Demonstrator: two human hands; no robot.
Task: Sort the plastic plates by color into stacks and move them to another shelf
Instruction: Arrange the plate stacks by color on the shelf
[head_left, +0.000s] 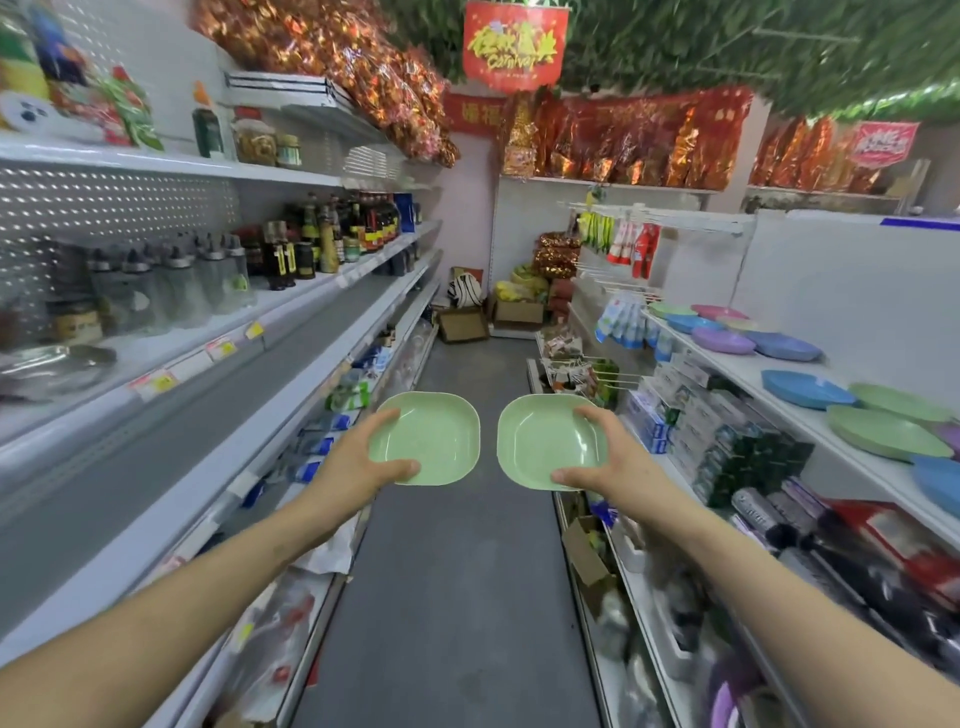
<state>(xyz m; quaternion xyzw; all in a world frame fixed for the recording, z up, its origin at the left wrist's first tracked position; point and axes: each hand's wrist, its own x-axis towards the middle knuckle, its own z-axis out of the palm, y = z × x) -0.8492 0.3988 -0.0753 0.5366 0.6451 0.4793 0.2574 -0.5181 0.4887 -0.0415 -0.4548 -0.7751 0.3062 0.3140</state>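
Likely light, stiff and slick, the left plate (434, 436) sits in the left hand (358, 462), the right plate (543, 441) in the right hand (610, 460), above the aisle (457, 597); fingers (387, 415) curl round each near rim, the best hold.

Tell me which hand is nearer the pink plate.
Right. The right hand is below-left of the pink plate, beside its shelf; the left hand is farther left across the aisle.
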